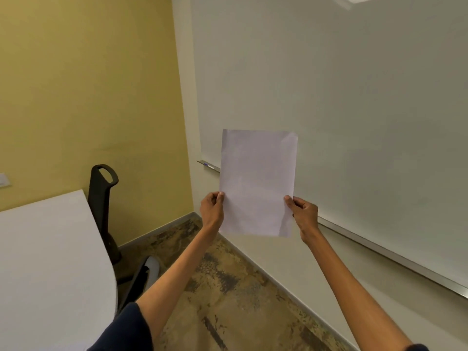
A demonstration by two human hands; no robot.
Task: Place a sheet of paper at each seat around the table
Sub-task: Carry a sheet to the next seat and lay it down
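Left hand (212,208) and right hand (304,211) each pinch a side edge of upright paper sheet (258,183), held off white surface (45,262), near whiteboard (342,97).

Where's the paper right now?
Head view, centre: the paper is held upright in the air between left hand and right hand, before the whiteboard, right of the table.

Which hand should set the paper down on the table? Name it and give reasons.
Left. The left hand pinches the paper on the edge nearer the table, which lies to the person's left; the right hand would probably have to cross over.
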